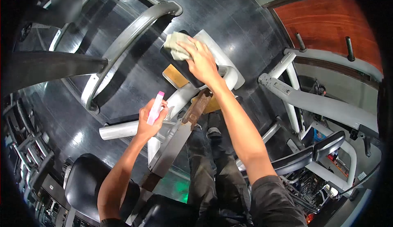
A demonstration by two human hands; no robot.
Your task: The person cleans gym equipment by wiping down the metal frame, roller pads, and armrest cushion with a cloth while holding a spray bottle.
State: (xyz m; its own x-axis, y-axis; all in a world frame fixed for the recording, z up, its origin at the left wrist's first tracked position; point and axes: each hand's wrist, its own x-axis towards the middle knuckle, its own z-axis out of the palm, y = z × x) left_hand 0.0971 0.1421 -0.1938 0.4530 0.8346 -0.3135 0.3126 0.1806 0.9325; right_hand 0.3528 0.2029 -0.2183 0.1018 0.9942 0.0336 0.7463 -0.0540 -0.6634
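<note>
Right fingers were closed on a soft-looking, bunchable cloth. Mid-body, a light-looking bottle was gripped by left fingers.

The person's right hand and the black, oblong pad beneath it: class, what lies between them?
A pale, bunched cloth lies between the right hand and the black, oblong pad, as the head view shows.

Over there the cloth is a pale greenish cream against the plain black of the pad, and the container shows white and light pink below a vivid pink top. The floor is charcoal, ruled with thin plank lines, with a streaky, red-brown wood-grain panel past its edge. I see silver-grey frame tubing, a rust-brown bar and a yellow-tan plate.
</note>
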